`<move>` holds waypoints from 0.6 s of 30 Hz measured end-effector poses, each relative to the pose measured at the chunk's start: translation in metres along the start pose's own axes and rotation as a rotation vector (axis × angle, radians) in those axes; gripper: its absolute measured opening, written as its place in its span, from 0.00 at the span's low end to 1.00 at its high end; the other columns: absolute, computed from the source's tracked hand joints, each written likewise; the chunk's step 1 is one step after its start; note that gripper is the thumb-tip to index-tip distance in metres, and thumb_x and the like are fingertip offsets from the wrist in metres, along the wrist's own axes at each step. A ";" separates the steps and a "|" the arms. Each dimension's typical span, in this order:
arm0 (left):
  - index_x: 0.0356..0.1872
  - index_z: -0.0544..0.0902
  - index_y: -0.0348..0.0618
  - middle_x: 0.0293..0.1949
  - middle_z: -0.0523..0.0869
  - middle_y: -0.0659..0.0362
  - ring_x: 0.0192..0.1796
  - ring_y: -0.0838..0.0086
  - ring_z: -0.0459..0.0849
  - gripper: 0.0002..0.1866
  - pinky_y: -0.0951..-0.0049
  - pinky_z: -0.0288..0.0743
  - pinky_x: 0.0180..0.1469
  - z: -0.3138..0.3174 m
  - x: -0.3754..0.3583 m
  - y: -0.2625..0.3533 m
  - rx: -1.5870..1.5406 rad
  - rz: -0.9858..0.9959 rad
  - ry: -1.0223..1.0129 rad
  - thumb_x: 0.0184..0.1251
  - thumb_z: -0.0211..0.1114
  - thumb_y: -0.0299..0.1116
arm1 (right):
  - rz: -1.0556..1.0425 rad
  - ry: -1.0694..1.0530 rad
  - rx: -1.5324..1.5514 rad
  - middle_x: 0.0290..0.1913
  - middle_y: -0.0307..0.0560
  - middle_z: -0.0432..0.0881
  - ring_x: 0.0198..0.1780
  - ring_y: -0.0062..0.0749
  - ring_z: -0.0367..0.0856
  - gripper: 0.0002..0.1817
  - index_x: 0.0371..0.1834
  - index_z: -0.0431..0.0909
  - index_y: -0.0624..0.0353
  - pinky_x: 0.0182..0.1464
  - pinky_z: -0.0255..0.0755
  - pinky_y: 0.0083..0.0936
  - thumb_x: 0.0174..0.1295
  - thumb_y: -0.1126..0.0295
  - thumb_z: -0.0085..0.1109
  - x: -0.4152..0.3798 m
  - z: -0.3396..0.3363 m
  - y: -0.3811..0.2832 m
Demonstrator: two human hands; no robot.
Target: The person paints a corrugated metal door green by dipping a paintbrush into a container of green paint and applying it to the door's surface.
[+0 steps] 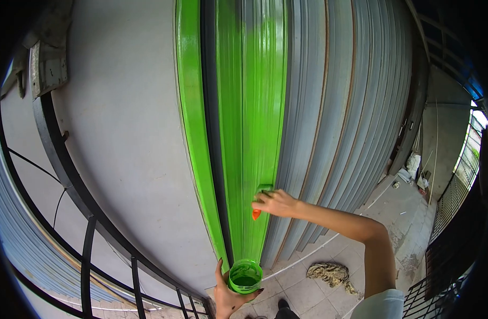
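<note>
My right hand [276, 203] is closed around a paintbrush [257, 214] with an orange handle. Its green-coated head presses against the lower part of a bright green painted door panel [262, 106]. Below it, my left hand [228, 297] wraps round a clear plastic tub of green paint [245, 276], held upright near the foot of the panel. Wet green paint smears the tub's inner wall. Near the top of the panel, the green fades into bare grey.
Unpainted grey folding shutter panels [340, 106] run to the right. A white wall [127, 133] and a black metal railing [89, 239] stand to the left. On the tiled floor [308, 308] lies a crumpled patterned rag [329, 274]. White debris [413, 164] sits at the far right.
</note>
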State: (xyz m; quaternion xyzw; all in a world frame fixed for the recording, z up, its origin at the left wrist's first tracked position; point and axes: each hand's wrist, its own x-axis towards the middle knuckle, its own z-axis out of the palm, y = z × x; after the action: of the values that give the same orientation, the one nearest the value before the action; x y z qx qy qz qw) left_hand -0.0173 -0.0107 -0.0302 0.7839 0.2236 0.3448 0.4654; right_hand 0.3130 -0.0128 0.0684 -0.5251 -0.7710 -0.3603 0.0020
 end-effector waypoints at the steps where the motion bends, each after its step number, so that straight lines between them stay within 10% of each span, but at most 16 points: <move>1: 0.74 0.46 0.36 0.48 0.86 0.44 0.47 0.56 0.89 0.69 0.63 0.84 0.51 0.001 0.001 0.001 0.006 0.011 -0.001 0.34 0.87 0.45 | 0.045 0.063 -0.024 0.41 0.59 0.85 0.34 0.43 0.89 0.11 0.41 0.73 0.56 0.22 0.86 0.27 0.61 0.86 0.53 0.013 -0.013 0.023; 9: 0.73 0.46 0.36 0.48 0.87 0.44 0.48 0.56 0.89 0.69 0.63 0.84 0.52 0.009 0.002 0.005 0.014 0.020 -0.051 0.33 0.87 0.46 | 0.165 0.570 -0.403 0.32 0.50 0.83 0.32 0.35 0.88 0.05 0.34 0.69 0.54 0.25 0.84 0.25 0.64 0.74 0.56 0.091 -0.159 0.113; 18: 0.74 0.46 0.36 0.49 0.86 0.45 0.50 0.57 0.88 0.70 0.63 0.82 0.55 0.012 0.002 0.003 -0.049 -0.021 -0.086 0.31 0.88 0.44 | -0.008 0.100 -0.046 0.36 0.60 0.84 0.33 0.43 0.89 0.04 0.37 0.70 0.56 0.29 0.87 0.29 0.64 0.74 0.56 -0.017 0.008 -0.012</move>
State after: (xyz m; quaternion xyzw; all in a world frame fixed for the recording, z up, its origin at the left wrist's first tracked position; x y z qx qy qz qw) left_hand -0.0068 -0.0173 -0.0312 0.7840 0.2029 0.3113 0.4973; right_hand 0.3141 -0.0248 0.0495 -0.5031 -0.7635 -0.4040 0.0270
